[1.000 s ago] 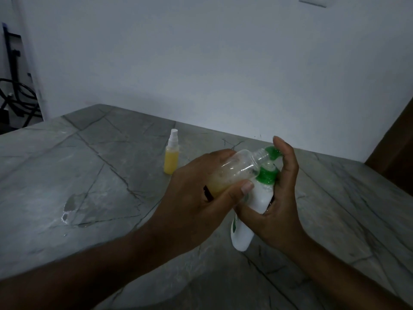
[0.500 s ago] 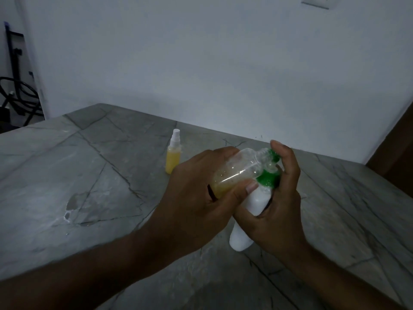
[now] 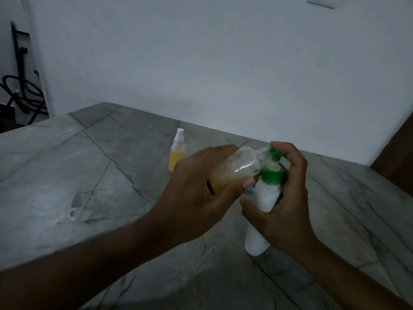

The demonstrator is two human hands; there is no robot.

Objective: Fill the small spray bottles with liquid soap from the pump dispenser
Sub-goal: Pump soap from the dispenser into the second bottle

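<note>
Grey veined stone makes up the worktop point(image 3: 93, 175), with a pale scuffed patch on it well to the left of both hands. Farther left, past the edge of the white wall point(image 3: 223, 63), stands a dark metal frame point(image 3: 20, 63) with black looped cables point(image 3: 20, 97) at its foot.

Just beyond and to the left of the left hand's grip stands a filled spray bottle point(image 3: 177, 153), upright on the worktop, yellow liquid in its body and a white spray head on top, apart from the hand.

The left hand point(image 3: 196, 191) is closed round a clear small bottle point(image 3: 237, 171), fingers over the top and thumb beneath. That bottle is tilted, its open threaded neck up and to the right, yellow liquid pooled in its lower left end inside the grip. Its neck meets the green nozzle of the pump dispenser point(image 3: 267, 198).

The right hand point(image 3: 283, 204) grips the white dispenser body, thumb across its front, while a curled finger rests on top of the green pump head. The dispenser leans with its base on or just above the worktop; which, I cannot tell.

A white wall plate point(image 3: 321, 2) sits high up, above the right grip, and a dark brown panel point(image 3: 397, 151) lies far to its right.
</note>
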